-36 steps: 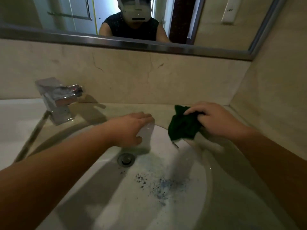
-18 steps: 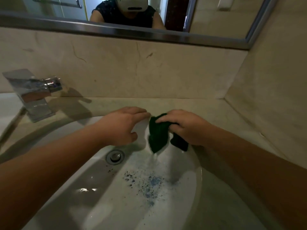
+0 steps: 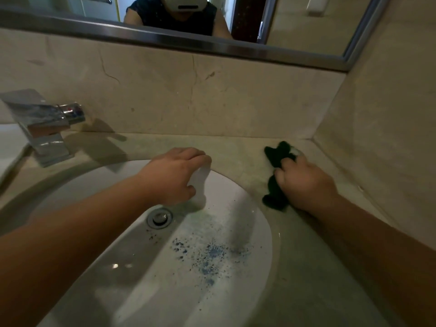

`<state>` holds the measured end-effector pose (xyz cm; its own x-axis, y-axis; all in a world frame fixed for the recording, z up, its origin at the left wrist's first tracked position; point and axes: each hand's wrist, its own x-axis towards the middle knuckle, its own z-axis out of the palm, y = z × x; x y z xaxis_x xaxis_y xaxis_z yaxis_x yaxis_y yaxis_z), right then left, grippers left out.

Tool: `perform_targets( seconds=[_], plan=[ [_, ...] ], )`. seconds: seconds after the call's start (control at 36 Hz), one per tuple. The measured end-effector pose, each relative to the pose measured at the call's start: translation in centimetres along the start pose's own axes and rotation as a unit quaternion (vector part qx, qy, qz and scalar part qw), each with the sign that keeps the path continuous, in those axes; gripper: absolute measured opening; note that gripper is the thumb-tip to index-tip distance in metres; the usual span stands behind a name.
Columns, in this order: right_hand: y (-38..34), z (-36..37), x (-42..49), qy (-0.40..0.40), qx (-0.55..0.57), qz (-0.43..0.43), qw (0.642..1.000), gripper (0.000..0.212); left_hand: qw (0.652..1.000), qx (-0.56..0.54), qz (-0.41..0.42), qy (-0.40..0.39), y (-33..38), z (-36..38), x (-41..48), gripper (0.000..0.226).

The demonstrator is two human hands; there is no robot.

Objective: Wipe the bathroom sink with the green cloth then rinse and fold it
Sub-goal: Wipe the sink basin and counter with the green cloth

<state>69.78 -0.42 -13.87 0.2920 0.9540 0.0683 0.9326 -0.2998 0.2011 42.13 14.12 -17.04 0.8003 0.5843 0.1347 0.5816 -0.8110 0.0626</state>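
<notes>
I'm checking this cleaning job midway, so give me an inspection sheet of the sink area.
Surface: beige stone countertop around a white basin; no running water seen.
Job's things: green cloth bunched on the countertop, right of the basin.
Clutter: blue and dark specks inside the basin, near the drain.
Hands: right hand grips the green cloth; left hand rests on the basin's back rim, and whether it holds anything is unclear.
Cables: nothing seen.
Surroundings: chrome faucet at left, mirror above, stone walls behind and at right.
</notes>
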Motion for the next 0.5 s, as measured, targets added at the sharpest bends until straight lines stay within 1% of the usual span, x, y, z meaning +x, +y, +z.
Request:
perform_targets(
  seconds=[0.06,0.11,0.14,0.19,0.25,0.31,0.33,0.36,0.42,0.47,0.5],
  plan=[
    [-2.8,-0.1,-0.6,-0.021,0.010,-0.083,0.996,0.036,1.000,-0.004,-0.005,-0.016,0.2,-0.5,-0.1,0.087],
    [-5.6,-2.0,-1.1,-0.031,0.120,-0.105,0.987,0.035,0.999,-0.019,-0.013,-0.044,0.7,-1.5,-0.2,0.087],
    [-6.8,-3.1,-1.3,-0.040,0.174,-0.109,0.978,0.034,0.998,-0.033,-0.020,-0.059,1.0,-2.1,-0.3,0.086],
    [-8.0,-5.2,-1.5,-0.047,0.241,-0.117,0.962,0.032,0.995,-0.058,-0.038,-0.078,1.6,-3.2,-0.8,0.082],
    [-8.1,-7.0,-1.8,-0.018,0.297,-0.111,0.948,0.031,0.992,-0.084,-0.052,-0.073,2.3,-4.3,-1.9,0.076],
    [-8.0,-8.7,-2.3,-0.018,0.387,-0.085,0.918,0.029,0.983,-0.154,-0.072,-0.062,3.0,-5.4,-3.5,0.068],
    [-8.1,-9.5,-2.6,-0.033,0.431,-0.071,0.899,0.029,0.970,-0.217,-0.087,-0.058,3.2,-5.9,-4.3,0.063],
    [-8.3,-10.2,-3.0,-0.044,0.463,-0.064,0.883,0.029,0.949,-0.294,-0.100,-0.056,3.4,-6.6,-5.1,0.060],
    [-8.7,-11.5,-3.5,-0.033,0.481,-0.072,0.873,0.031,0.898,-0.420,-0.117,-0.063,3.8,-7.9,-6.7,0.059],
    [-9.3,-13.0,-4.2,-0.017,0.499,-0.079,0.863,0.031,0.867,-0.479,-0.127,-0.055,4.3,-9.2,-8.1,0.060],
    [-9.7,-13.7,-4.5,-0.010,0.506,-0.087,0.858,0.030,0.857,-0.496,-0.130,-0.045,4.5,-9.8,-8.7,0.052]
  ],
)
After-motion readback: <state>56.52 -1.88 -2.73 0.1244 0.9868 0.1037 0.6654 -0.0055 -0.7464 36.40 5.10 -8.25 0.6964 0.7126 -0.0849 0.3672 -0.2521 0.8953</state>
